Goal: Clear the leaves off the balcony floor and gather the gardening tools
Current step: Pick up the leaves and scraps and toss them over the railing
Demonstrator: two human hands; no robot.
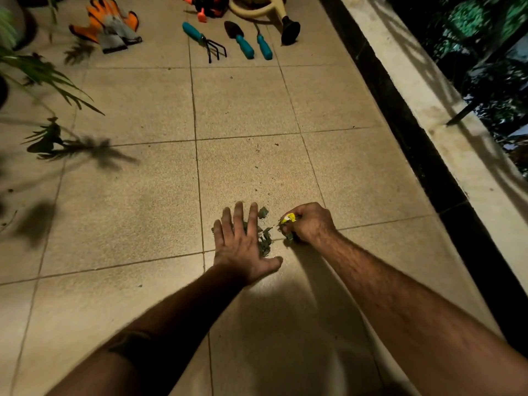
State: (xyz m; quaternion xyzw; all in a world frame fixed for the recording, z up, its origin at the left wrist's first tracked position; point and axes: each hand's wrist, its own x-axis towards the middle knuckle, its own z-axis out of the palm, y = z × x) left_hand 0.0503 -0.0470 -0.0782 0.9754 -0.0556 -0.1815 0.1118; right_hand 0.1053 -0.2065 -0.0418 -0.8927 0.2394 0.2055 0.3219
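A small heap of dark green leaf scraps point(265, 240) lies on the beige tiled floor point(137, 195) between my hands. My left hand point(243, 244) lies flat with straight, spread fingers on the left side of the heap. My right hand point(310, 222) is curled into a fist around a bunch of leaves, with a yellow bit point(288, 218) sticking out. Far ahead lie three teal-handled tools: a hand rake point(203, 40), a trowel point(240, 38) and a narrow tool point(263, 44). Orange and grey gloves point(110, 24) lie at the far left.
A cream watering can point(265, 8) with a black rose and orange-handled tools point(205, 7) sit at the far edge. Potted plant fronds point(40, 72) hang in from the left. A black strip and a pale ledge point(445, 121) run along the right side.
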